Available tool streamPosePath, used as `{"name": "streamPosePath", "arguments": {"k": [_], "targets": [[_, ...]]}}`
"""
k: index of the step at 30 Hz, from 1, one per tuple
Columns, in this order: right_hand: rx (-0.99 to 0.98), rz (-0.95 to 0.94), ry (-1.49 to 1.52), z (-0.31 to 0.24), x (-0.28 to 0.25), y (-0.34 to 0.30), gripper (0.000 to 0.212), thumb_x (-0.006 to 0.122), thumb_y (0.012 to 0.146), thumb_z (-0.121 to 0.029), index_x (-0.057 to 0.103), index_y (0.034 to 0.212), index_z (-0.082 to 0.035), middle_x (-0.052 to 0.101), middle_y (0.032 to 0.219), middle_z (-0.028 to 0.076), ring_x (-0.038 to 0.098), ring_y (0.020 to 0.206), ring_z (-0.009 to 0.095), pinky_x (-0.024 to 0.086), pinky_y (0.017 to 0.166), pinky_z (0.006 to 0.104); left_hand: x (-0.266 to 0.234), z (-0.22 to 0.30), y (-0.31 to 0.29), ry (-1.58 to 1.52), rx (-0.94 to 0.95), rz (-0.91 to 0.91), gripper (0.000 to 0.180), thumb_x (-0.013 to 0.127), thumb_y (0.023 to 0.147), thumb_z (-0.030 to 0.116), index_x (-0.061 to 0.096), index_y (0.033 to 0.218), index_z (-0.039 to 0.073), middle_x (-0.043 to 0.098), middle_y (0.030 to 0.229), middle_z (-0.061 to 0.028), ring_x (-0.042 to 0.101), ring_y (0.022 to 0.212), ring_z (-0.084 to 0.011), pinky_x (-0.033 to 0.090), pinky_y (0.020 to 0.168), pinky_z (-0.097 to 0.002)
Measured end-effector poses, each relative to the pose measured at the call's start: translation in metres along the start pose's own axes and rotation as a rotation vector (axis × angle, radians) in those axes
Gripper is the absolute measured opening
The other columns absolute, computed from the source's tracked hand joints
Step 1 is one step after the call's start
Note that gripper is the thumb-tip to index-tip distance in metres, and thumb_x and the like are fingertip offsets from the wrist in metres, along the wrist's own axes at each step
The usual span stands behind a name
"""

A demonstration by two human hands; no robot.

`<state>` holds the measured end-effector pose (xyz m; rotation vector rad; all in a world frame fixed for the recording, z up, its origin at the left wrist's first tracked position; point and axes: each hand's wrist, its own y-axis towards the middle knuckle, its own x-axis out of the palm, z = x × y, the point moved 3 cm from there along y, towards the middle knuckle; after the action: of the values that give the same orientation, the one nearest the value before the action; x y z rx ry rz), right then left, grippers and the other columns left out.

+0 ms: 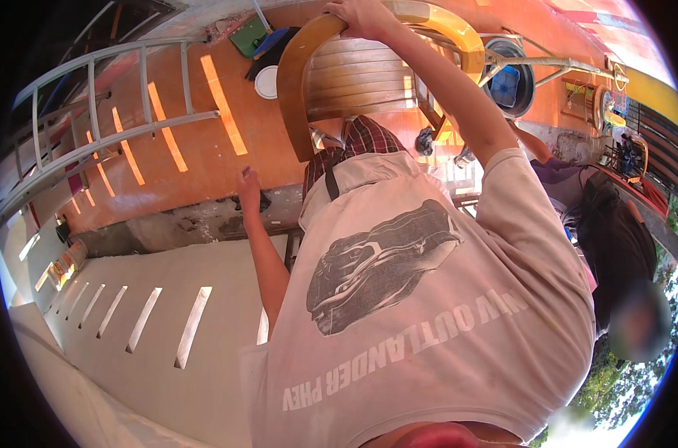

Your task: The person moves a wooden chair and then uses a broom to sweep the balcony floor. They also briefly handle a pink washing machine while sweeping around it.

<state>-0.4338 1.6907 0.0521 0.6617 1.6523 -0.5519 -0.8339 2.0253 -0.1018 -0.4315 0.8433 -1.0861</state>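
My right arm reaches up and forward to a varnished wooden chair (pixel 298 67) with a thick curved rail and a slatted surface. My right hand (pixel 357 18) is closed over the top of that rail. At my left side, my left hand (pixel 248 188) hangs low, apart from the chair, with its fingers too small and turned away to read. A small dark thing (pixel 265 201) shows beside that wrist; whether the hand touches it I cannot tell.
A metal ladder-like frame (pixel 143 78) stands at left. A green dustpan (pixel 247 39) and a round white lid (pixel 266 82) lie left of the chair. To its right is a black basin (pixel 529 89) with something blue inside. Another person in dark clothes (pixel 615 239) is at right.
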Motion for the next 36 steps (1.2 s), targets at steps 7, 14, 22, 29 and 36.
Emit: {"name": "streamPosePath", "arguments": {"k": [7,14,22,29,36], "targets": [[-0.138,-0.007,0.033,-0.035,0.003,-0.051,0.062,0.081,0.072,-0.026,0.058,0.129,-0.017,0.066,0.116,0.004,0.067,0.1,0.027,0.055,0.081,0.0431,0.122,0.25,-0.053,0.508,1.122,0.234,0.09,0.08,0.078,0.025,0.03,0.15,0.008,0.036,0.147,-0.0196,0.044,0.129,-0.0383,0.036,0.109,-0.0478],[0.102,0.281,0.134,0.04,-0.024,-0.17,0.067,0.083,0.071,-0.031,0.057,0.132,-0.021,0.064,0.125,0.005,0.065,0.106,0.031,0.051,0.092,0.0417,0.196,0.284,-0.072,0.595,1.155,0.163,0.071,0.084,0.071,0.023,0.053,0.133,0.01,0.059,0.121,-0.0135,0.057,0.112,-0.0351,0.047,0.094,-0.0451],[0.418,0.067,0.454,0.028,0.027,-0.352,0.032,0.08,0.072,-0.025,0.067,0.099,-0.014,0.07,0.09,0.007,0.068,0.085,0.031,0.055,0.072,0.0404,0.194,0.186,-0.122,0.583,0.955,0.027,0.036,0.085,0.066,0.013,0.063,0.093,0.008,0.065,0.089,-0.0086,0.063,0.088,-0.0321,0.052,0.075,-0.0428],[0.524,0.019,0.582,-0.027,0.044,-0.405,0.035,0.083,0.066,-0.015,0.071,0.098,-0.016,0.069,0.085,0.005,0.066,0.086,0.025,0.055,0.069,0.0388,0.191,0.128,-0.154,0.607,0.929,-0.163,0.025,0.081,0.063,0.003,0.063,0.081,0.008,0.064,0.087,-0.0071,0.064,0.083,-0.03,0.053,0.07,-0.0395],[0.491,-0.245,0.607,-0.092,0.087,-0.468,0.046,0.069,0.067,-0.003,0.073,0.11,-0.019,0.066,0.088,0.003,0.061,0.088,0.026,0.052,0.078,0.0395,0.199,0.034,-0.184,0.713,0.905,-0.349,0.026,0.073,0.061,0.001,0.059,0.081,0.009,0.055,0.082,-0.005,0.057,0.083,-0.0276,0.049,0.07,-0.0409]]}}
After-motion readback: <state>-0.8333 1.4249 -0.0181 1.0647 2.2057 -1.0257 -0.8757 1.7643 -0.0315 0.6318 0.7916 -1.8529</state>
